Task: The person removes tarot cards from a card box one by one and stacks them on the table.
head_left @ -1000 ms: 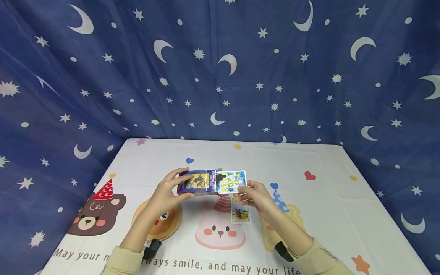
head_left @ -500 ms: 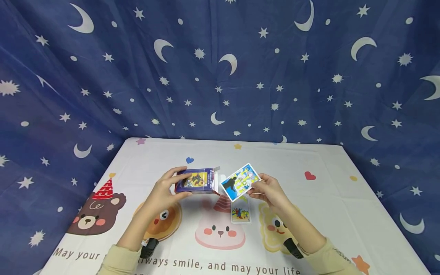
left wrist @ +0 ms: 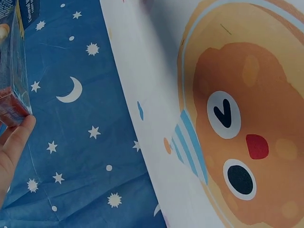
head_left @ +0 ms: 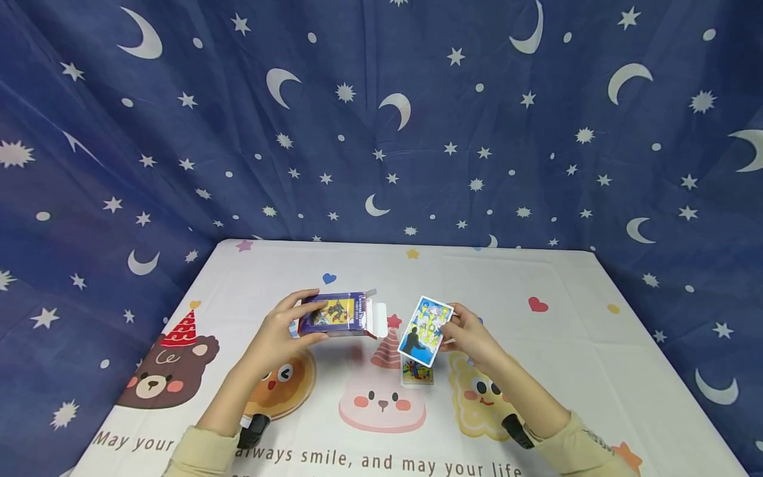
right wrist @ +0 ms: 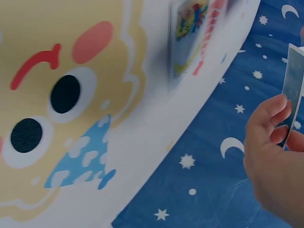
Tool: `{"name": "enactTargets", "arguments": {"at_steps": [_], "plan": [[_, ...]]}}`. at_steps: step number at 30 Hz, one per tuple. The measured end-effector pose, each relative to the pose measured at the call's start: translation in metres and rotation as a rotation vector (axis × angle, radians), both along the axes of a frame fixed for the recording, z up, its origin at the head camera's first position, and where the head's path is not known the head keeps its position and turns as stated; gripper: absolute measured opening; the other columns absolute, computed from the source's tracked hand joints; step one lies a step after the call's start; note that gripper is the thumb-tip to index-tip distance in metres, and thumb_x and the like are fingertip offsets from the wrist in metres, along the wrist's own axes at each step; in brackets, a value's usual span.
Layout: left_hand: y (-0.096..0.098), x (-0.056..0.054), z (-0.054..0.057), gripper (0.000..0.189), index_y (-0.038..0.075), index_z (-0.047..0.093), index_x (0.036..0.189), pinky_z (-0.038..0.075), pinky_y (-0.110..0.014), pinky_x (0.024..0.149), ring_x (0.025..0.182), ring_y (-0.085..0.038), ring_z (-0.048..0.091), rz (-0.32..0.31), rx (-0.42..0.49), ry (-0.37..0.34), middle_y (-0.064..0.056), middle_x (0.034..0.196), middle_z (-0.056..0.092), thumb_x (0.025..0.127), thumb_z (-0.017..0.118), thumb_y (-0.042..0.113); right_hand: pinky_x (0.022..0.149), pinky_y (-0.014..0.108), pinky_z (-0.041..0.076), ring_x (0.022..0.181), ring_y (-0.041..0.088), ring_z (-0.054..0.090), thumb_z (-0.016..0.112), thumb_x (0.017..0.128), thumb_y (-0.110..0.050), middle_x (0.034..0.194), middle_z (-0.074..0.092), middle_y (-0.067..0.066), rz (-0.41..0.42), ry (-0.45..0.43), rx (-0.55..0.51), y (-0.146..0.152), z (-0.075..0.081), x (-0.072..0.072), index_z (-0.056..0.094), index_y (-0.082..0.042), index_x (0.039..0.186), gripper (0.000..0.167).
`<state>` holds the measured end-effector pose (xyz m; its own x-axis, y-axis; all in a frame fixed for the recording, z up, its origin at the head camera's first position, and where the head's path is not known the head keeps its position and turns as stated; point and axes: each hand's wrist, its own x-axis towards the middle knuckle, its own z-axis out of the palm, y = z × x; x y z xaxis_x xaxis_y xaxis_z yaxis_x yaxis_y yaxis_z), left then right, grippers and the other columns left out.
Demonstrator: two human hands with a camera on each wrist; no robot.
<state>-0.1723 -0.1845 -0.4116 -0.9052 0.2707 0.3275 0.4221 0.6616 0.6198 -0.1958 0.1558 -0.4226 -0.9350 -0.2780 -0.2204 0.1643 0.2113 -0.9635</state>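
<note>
My left hand (head_left: 286,331) grips a purple tarot card box (head_left: 334,313) across its width, above the table. The box's end flap is open and points right. In the left wrist view only one lower corner of the box (left wrist: 14,107) shows, with a fingertip under it. My right hand (head_left: 471,334) pinches a tarot card (head_left: 426,331) by its right edge, tilted and picture side up. Below that card, a second tarot card (head_left: 417,374) lies on the table, its upper part hidden. The right wrist view shows the held card (right wrist: 293,90) nearly edge-on between thumb and fingers.
A white tablecloth (head_left: 501,278) printed with cartoon faces, hearts and lettering covers the table. Behind the table's far edge hangs a blue curtain (head_left: 334,132) with moons and stars. A black strap device sits on each wrist.
My right hand has drawn the card out of the box's open end and turned it more upright, over the card on the table. The left hand with the box has shifted slightly left.
</note>
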Motion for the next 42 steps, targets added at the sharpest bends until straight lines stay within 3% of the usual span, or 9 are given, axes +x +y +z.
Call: {"name": "enactTargets", "arguments": {"at_steps": [8,13,17,28,42], "plan": [[0.001,-0.001,0.001,0.054,0.009,0.063,0.123,0.046,-0.048,0.099,0.127,-0.034,0.046,-0.008,0.001,0.0,-0.009,0.139,0.047,0.073,0.081,0.017,0.069,0.03,0.058,0.068,0.011,0.06,0.046,0.091,0.004,0.081,0.058,0.003,0.08,0.017,-0.006,0.004,-0.009,-0.003,0.034,0.015,0.126,0.039],[0.0,-0.001,0.0,0.053,0.008,0.063,0.122,0.046,-0.049,0.099,0.127,-0.035,0.046,-0.004,-0.004,0.0,-0.01,0.139,0.047,0.073,0.081,0.017,0.064,0.029,0.058,0.063,0.013,0.061,0.053,0.089,0.006,0.075,0.053,0.002,0.075,0.031,0.038,0.006,-0.018,-0.006,0.03,0.009,0.135,0.051],[0.0,0.0,-0.001,0.053,0.008,0.063,0.122,0.046,-0.049,0.098,0.126,-0.035,0.046,-0.003,-0.003,-0.007,-0.011,0.139,0.047,0.073,0.081,0.017,0.061,0.026,0.057,0.06,0.012,0.059,0.055,0.088,0.006,0.076,0.054,0.002,0.071,0.043,0.07,0.008,-0.028,-0.009,0.03,0.006,0.132,0.05],[0.0,-0.001,-0.003,0.053,0.007,0.063,0.122,0.046,-0.05,0.098,0.126,-0.036,0.047,-0.007,-0.002,-0.012,-0.011,0.138,0.048,0.073,0.081,0.016,0.05,0.026,0.053,0.049,0.012,0.053,0.059,0.082,0.012,0.068,0.055,0.004,-0.067,0.056,0.178,-0.003,-0.051,-0.013,0.046,0.004,0.121,0.042],[0.0,-0.002,-0.005,0.053,0.008,0.063,0.122,0.046,-0.049,0.098,0.126,-0.035,0.047,-0.009,-0.002,-0.01,-0.01,0.138,0.048,0.073,0.081,0.016,0.046,0.022,0.05,0.048,0.011,0.051,0.063,0.076,0.011,0.066,0.055,0.005,-0.117,0.085,0.315,-0.013,-0.064,-0.017,0.055,0.004,0.11,0.035]]}}
